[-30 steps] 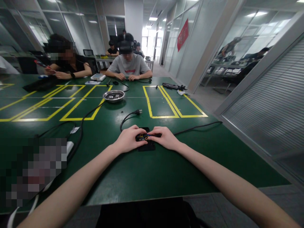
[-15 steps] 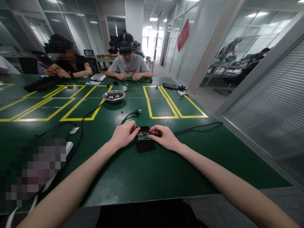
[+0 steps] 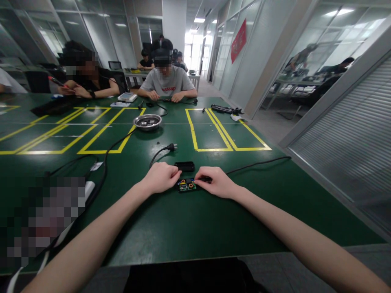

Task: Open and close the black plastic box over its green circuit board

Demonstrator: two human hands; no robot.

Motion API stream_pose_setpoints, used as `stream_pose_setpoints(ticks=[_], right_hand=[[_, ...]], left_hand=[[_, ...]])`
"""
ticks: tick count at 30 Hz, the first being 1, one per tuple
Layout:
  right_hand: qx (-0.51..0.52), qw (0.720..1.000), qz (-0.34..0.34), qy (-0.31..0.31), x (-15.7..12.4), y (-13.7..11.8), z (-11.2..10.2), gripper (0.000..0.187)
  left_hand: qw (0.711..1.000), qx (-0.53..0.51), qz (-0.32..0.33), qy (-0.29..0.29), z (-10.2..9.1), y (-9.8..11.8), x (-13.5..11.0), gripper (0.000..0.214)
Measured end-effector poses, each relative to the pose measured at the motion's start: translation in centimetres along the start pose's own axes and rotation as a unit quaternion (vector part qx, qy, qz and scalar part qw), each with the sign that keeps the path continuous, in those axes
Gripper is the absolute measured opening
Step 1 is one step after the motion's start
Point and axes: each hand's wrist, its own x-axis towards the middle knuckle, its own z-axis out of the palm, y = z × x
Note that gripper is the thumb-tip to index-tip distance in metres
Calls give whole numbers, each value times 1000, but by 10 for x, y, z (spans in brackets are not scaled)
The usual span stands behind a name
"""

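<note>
A small green circuit board (image 3: 187, 185) with copper coils sits in a black half-shell on the green table (image 3: 189, 228). My left hand (image 3: 161, 177) pinches its left end and my right hand (image 3: 215, 182) grips its right end, where a black cable (image 3: 259, 163) runs off to the right. Just beyond the board lies a separate black cover (image 3: 184, 166), flat on the table. A black plug (image 3: 170, 147) with its cord curls behind my left hand.
A metal bowl (image 3: 147, 122) with small parts stands mid-table among yellow tape lines (image 3: 195, 138). Black cables (image 3: 104, 162) and a white power strip (image 3: 89, 189) lie at the left. Two people sit at the far side; a black tool (image 3: 224, 109) lies far right.
The black cover came off the unit and now lies beyond it. Both hands drew the board half nearer to me.
</note>
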Motion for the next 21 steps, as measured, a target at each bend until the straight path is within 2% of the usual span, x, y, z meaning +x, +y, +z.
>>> stream_pose_setpoints(ticks=[6, 11, 14, 21], right_hand=[[-29, 999, 31, -1, 3, 1, -4, 9], [-97, 992, 73, -16, 4, 13, -11, 27], [-102, 992, 71, -36, 4, 17, -12, 33], [-76, 995, 37, -59, 3, 16, -9, 26]], left_hand=[[999, 18, -34, 8, -3, -5, 2, 47], [998, -15, -38, 43, -2, -8, 2, 49], [998, -31, -32, 46, 1, -8, 1, 48], [997, -35, -57, 26, 6, -2, 1, 47]])
